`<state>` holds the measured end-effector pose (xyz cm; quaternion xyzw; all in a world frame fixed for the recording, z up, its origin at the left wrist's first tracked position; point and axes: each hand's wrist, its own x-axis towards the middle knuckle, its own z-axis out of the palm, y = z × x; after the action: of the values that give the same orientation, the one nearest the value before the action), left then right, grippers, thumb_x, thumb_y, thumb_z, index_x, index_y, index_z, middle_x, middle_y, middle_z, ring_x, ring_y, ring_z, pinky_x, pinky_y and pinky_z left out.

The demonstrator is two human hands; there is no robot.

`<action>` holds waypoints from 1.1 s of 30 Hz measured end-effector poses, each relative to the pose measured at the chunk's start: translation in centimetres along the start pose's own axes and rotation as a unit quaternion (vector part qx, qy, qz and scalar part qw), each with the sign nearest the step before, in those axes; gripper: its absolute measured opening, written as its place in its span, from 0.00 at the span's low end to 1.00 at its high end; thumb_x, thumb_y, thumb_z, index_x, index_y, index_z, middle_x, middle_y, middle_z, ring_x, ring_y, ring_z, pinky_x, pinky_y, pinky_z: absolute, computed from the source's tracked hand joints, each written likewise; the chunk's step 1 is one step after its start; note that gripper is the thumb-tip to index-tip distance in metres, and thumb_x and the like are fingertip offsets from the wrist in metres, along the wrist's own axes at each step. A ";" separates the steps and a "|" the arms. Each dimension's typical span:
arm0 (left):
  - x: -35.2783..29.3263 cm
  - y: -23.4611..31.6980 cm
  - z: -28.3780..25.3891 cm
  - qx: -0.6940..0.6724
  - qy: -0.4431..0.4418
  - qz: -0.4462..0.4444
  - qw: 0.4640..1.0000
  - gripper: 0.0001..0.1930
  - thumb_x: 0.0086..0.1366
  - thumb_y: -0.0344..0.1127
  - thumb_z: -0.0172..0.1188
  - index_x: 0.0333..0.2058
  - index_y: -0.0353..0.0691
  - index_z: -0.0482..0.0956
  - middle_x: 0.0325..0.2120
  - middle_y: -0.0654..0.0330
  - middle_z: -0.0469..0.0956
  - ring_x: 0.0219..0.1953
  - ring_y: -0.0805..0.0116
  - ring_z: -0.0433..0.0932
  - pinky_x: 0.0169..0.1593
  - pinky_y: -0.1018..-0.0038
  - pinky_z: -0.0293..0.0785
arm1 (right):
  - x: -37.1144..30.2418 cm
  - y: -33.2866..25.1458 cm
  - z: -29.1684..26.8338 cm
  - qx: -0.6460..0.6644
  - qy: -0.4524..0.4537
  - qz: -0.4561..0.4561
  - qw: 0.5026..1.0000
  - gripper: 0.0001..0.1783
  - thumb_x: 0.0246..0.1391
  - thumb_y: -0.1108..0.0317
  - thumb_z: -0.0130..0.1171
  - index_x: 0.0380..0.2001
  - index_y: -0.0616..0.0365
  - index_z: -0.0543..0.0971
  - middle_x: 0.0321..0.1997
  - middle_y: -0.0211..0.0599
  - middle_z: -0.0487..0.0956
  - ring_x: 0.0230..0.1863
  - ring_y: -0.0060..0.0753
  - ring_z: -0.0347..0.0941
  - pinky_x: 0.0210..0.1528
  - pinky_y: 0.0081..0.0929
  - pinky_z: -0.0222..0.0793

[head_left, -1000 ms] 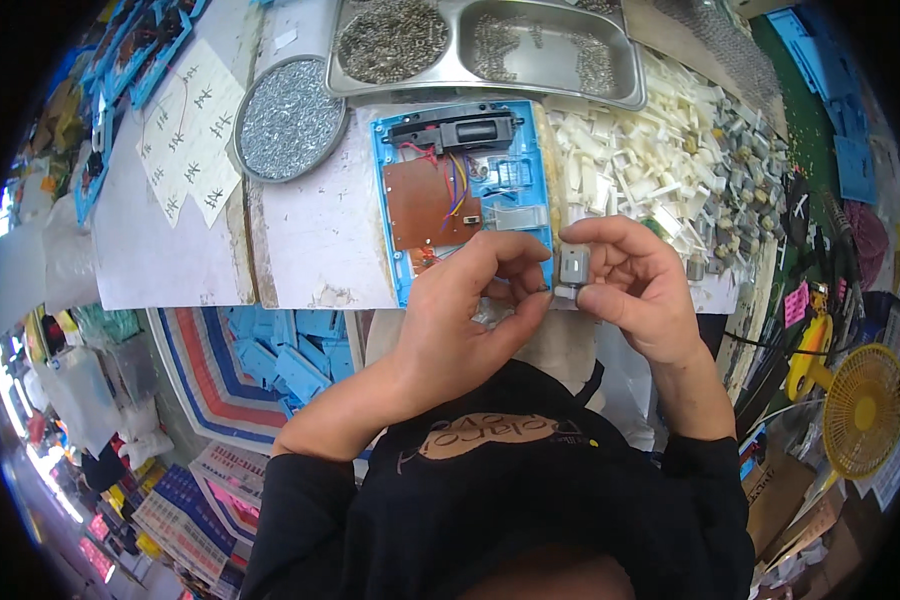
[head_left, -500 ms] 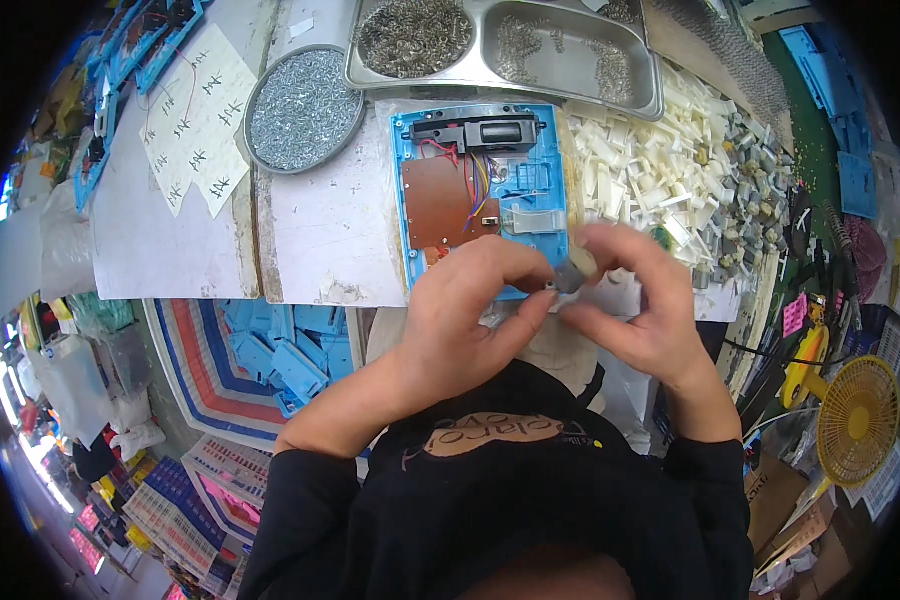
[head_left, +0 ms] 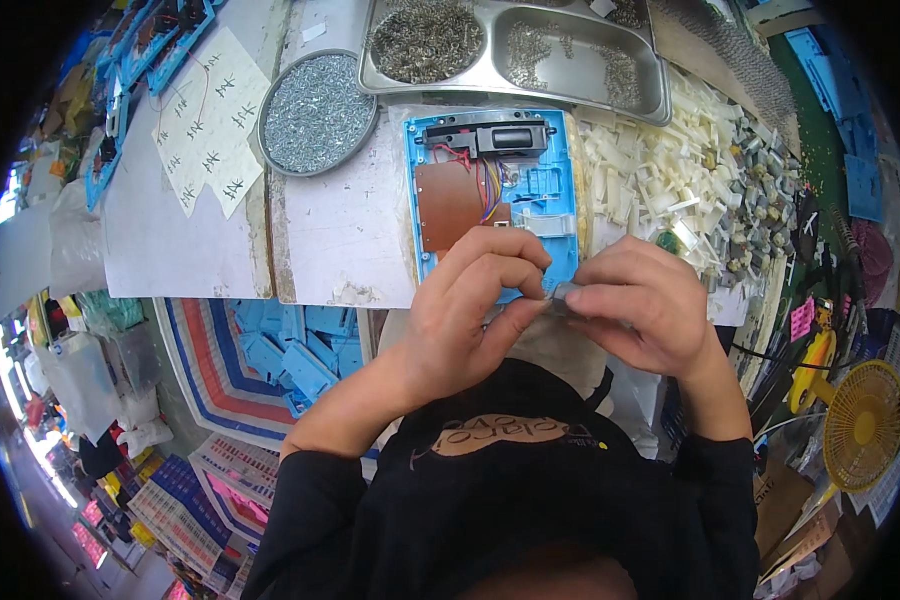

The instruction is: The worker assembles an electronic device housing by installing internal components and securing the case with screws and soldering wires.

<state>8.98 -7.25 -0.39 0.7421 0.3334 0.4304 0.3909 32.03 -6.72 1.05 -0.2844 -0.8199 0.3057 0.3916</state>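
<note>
A small grey piece (head_left: 562,291) is pinched between the thumb and fingers of my right hand (head_left: 642,305), mostly covered by them. My left hand (head_left: 478,305) has its thumb and forefinger pressed together against the near side of that piece; whatever they hold is too small to make out. Both hands meet over the near edge of an open blue plastic casing (head_left: 568,180). Inside the casing are a brown circuit board (head_left: 445,205), a black module (head_left: 510,138), coloured wires (head_left: 490,190) and a clear strip-like part (head_left: 547,225). My left hand hides the casing's near left corner.
Right of the casing lies a heap of white plastic parts (head_left: 630,170), with grey parts (head_left: 755,220) beyond. A steel tray (head_left: 495,75) of springs and a round dish (head_left: 263,140) of small metal pieces stand behind. Below the table's left, a striped bag (head_left: 205,370) holds blue casings.
My right hand's fingers have closed in around the grey piece, which was more exposed and tilted before. The whole view has shifted slightly, so the table appears farther right.
</note>
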 end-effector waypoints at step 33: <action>1.9 -5.5 -4.5 0.229 0.018 0.086 0.969 0.14 0.52 0.25 0.71 0.40 0.39 0.86 0.34 0.59 0.83 0.34 0.62 0.82 0.36 0.69 0.78 | 3.6 5.2 -0.7 -0.183 -0.049 0.157 0.969 0.14 0.49 0.69 0.69 0.40 0.54 0.80 0.69 0.43 0.70 0.72 0.59 0.54 0.72 0.50 0.53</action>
<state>4.86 -1.71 -2.99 0.8300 0.3653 0.3875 0.1658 31.84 -0.64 -0.65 -0.4611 -0.8252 0.2220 0.2391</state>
